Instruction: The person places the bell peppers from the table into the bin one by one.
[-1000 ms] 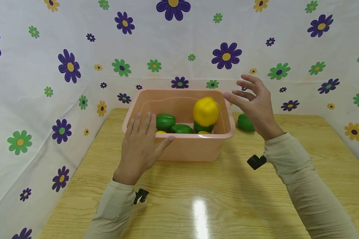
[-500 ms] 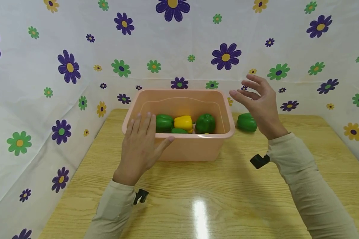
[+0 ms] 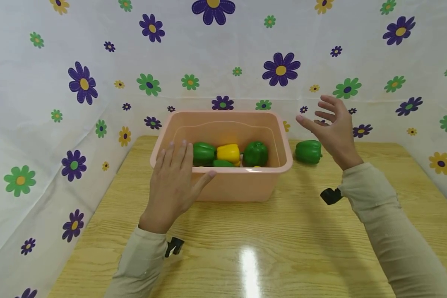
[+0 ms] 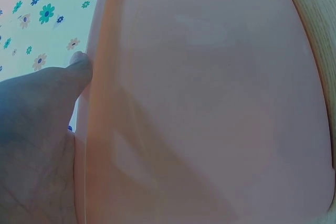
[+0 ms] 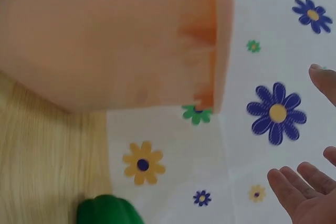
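My left hand [image 3: 173, 182] rests with straight fingers on the front left rim of a pink plastic tub [image 3: 238, 186]. In the left wrist view its thumb [image 4: 79, 66] lies along the tub's rim. Inside the tub are a green bell pepper [image 3: 204, 154] at the left, a yellow bell pepper [image 3: 228, 153] in the middle and another green bell pepper [image 3: 255, 154] at the right; the front wall hides their lower parts. My right hand [image 3: 335, 128] is raised to the right of the tub, fingers loosely bent and spread, holding nothing. Below it on the table sits a green bell pepper [image 3: 308, 151].
The wooden table [image 3: 216, 244] carries the tub near its back edge. A white cloth [image 3: 238, 45] with printed flowers hangs behind and at the sides. Each wrist wears a small black camera mount [image 3: 331, 196].
A yellow bell pepper in mid-air over the tub has dropped in among the others. My right hand has moved right, away from the tub. The left hand has stayed on the rim.
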The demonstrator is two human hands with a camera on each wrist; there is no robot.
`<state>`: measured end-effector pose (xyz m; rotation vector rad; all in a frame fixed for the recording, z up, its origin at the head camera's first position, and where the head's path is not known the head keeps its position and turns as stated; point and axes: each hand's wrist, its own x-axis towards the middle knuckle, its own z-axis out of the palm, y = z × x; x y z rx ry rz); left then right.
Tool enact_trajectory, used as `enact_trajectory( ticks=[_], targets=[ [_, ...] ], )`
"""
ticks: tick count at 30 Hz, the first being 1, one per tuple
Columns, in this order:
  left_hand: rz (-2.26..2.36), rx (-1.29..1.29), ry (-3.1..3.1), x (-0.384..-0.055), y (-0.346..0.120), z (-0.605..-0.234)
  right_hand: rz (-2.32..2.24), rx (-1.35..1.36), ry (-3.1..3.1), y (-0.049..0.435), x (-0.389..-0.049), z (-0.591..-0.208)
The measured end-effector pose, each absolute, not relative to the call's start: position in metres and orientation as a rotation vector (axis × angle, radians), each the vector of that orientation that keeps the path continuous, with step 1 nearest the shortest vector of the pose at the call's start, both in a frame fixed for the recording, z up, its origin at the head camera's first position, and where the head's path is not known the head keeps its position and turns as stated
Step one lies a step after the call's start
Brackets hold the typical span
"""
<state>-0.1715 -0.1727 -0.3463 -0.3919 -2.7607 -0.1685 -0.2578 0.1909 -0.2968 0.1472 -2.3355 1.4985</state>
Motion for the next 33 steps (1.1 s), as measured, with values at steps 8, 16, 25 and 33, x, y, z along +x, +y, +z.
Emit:
enact_trajectory(
  ticks=[8, 16, 25, 33],
  targets=[
    [-0.175, -0.392, -2.770, -0.171, -0.174, -0.346, 1.371, 0.083, -2.422, 0.208, -0.274, -0.324],
    [-0.184, -0.393, -2.762, -0.170, -0.174, -0.346, 1.262, 0.053, -2.499, 0.224, -0.287, -0.355],
    [-0.187, -0.387, -2.778, -0.170, -0.174, -0.346, 1.227, -0.066, -2.590, 0.235, -0.294, -0.381],
    [-0.176, -0.392, -2.768, -0.170, -0.175, -0.346, 1.212, -0.121, -2.640, 0.241, -0.297, -0.402]
  ],
)
